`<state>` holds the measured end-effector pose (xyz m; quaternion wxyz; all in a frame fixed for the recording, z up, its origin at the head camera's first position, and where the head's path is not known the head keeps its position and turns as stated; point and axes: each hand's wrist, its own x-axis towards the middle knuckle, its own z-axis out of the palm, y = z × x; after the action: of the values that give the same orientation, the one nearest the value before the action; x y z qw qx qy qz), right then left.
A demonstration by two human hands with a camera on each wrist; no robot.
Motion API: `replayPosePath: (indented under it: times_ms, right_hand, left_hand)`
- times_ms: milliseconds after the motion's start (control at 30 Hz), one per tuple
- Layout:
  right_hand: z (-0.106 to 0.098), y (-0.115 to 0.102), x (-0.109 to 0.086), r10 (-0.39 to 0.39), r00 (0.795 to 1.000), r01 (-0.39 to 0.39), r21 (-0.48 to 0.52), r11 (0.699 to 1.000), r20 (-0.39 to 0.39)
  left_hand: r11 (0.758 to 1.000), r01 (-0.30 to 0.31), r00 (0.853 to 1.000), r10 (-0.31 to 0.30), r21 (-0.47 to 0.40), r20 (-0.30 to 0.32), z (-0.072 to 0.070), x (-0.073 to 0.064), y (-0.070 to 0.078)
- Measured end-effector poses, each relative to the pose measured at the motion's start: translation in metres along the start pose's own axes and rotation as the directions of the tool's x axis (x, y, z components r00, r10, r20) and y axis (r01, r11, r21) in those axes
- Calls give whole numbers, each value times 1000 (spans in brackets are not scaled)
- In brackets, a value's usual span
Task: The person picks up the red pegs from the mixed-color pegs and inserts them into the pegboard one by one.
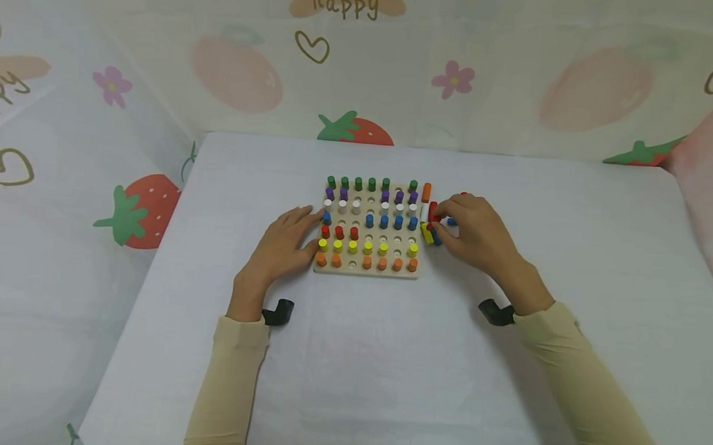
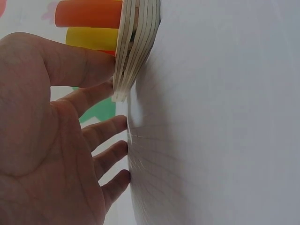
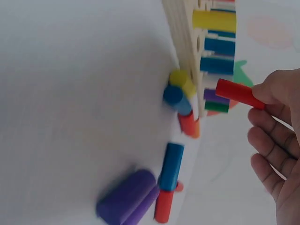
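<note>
In the head view the person's bare right hand [image 1: 476, 230] hides two loose purple cylindrical pegs [image 3: 125, 198] that show in the right wrist view, where the bottom edge cuts into them. The pale layered wooden pegboard [image 2: 137, 42] runs out of both wrist views at the top, and the beige fabric sleeves [image 1: 227, 388] leave the head view at the bottom

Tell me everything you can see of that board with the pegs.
The board is pale, looks wooden, with a layered-looking side, and lies flat on the table. Upright pegs stand in rows: green, purple, white, blue, red, yellow, orange, far to near; some holes are bare. The left hand touches its left side.
</note>
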<state>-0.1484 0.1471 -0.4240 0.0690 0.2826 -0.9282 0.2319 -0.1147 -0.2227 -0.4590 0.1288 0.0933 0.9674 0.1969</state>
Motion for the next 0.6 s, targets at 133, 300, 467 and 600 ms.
replayPosePath:
  times_ms: [133, 300, 467, 600]
  right_hand:
    - [5, -8, 5, -21, 1000, 21, 22, 1000, 19]
    - [11, -16, 11, -45, 999, 44, 61, 997, 27]
    - [17, -24, 18, -77, 997, 74, 87, 993, 30]
    - [21, -31, 23, -91, 994, 85, 97, 992, 58]
  left_hand:
    - [1000, 0, 1000, 0, 2, 0, 0, -1, 0]
    - [1000, -1, 1000, 0, 3, 4, 0, -1, -1]
    - [1000, -5, 1000, 5, -2, 6, -2, -1, 0]
    - [1000, -12, 1000, 12, -3, 1, -2, -1, 0]
